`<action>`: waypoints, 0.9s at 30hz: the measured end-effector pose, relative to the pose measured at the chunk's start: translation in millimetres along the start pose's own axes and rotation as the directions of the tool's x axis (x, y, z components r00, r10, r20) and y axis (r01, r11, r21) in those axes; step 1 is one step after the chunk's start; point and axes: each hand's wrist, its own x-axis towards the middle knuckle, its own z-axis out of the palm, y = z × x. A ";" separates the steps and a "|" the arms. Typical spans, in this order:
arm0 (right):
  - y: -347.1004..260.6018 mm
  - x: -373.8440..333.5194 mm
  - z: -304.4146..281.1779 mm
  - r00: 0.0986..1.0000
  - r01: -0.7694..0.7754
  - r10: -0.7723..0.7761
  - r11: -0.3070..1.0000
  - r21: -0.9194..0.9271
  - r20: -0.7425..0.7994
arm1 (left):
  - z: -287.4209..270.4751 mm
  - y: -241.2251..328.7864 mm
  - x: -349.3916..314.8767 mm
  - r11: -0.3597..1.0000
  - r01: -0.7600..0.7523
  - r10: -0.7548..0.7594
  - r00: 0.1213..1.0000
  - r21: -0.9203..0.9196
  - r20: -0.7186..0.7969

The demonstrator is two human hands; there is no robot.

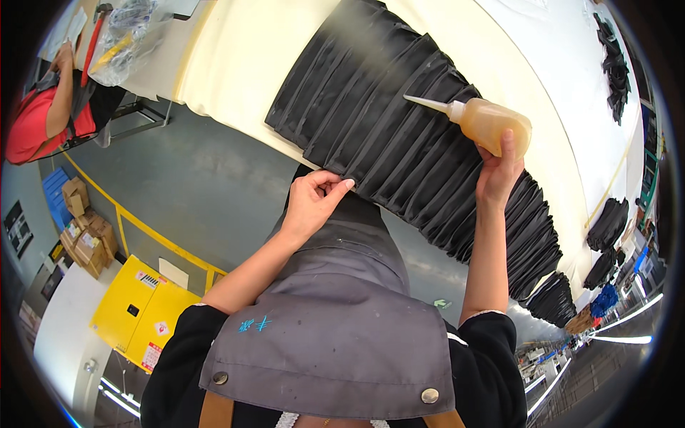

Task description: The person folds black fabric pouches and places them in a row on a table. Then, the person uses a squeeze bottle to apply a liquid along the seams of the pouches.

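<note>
A long row of black fabric pieces, overlapping one another, lies along the pale cloth-covered table. My left hand is at the near edge of this row, thumb and forefinger pinched on the end of a black fabric piece. Over the row's right part, my right hand grips a squeeze bottle of amber liquid. The bottle is tilted on its side, its long white nozzle aimed left above the pieces. Whether the nozzle tip touches the fabric I cannot tell.
More black bundles lie on the white surface at the right. A person in a red top sits at the far left, near a clear plastic bag. Cardboard boxes and a yellow cabinet stand at the left.
</note>
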 end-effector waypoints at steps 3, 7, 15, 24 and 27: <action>2.9 -10.2 0.1 1.000 -0.025 0.025 1.000 -0.004 0.016 | -0.1 0.4 0.2 1.000 -0.001 0.001 1.000 -0.005 0.002; 6.2 -24.1 -2.4 0.996 -0.051 0.050 0.999 0.010 0.069 | -0.9 2.1 -0.6 1.000 0.019 -0.019 1.000 -0.002 0.005; 18.9 -52.9 -8.6 0.984 -0.138 0.136 0.990 0.011 0.116 | -2.0 0.8 -0.2 1.000 0.017 -0.017 0.999 0.010 0.037; 11.0 -63.0 -16.7 0.924 -0.382 0.355 0.853 0.357 0.141 | -2.0 -5.7 -1.6 1.000 0.010 -0.011 0.997 0.017 0.070; -1.2 -40.7 -27.5 0.859 -0.509 0.288 0.411 0.756 0.422 | -1.0 -7.2 -4.4 0.996 0.045 -0.055 0.986 0.071 0.154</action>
